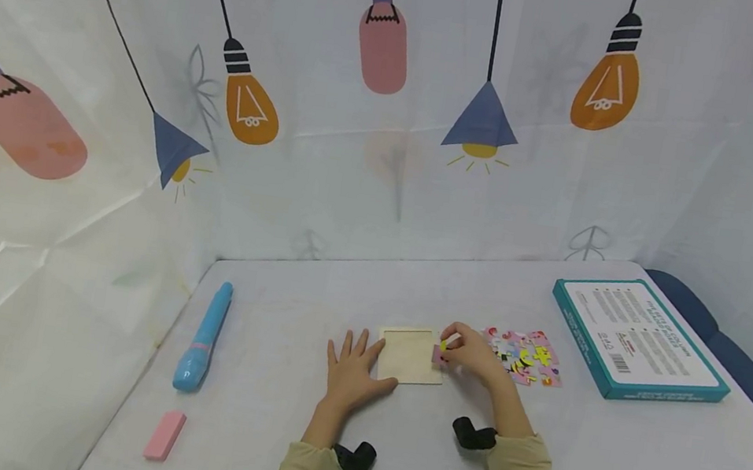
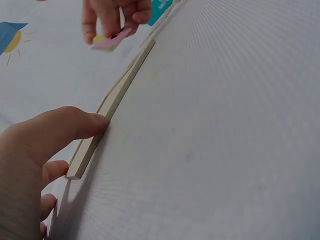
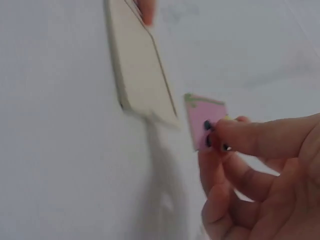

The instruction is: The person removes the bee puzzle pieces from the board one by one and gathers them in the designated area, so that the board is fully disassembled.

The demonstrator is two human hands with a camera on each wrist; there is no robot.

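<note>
A shallow wooden puzzle tray (image 1: pixel 406 356) lies on the white table with its bare base showing. My left hand (image 1: pixel 352 375) is spread flat beside it, thumb and fingers touching its left side; in the left wrist view the thumb rests on the tray's edge (image 2: pixel 112 102). Between thumb and fingers my right hand (image 1: pixel 471 352) pinches a pink puzzle piece (image 3: pixel 202 117) with dark and green print, held up near the tray's right edge. Just right of that hand, several colourful puzzle pieces (image 1: pixel 532 357) lie together in a patch on the table.
A teal-edged flat box (image 1: pixel 641 337) lies at the right back. On the left are a blue toy microphone (image 1: pixel 202 339) and a pink block (image 1: pixel 165 436). Behind the table hangs a white curtain (image 1: pixel 388 149) printed with lamps. A dark blue chair (image 1: pixel 685 303) stands past the right edge.
</note>
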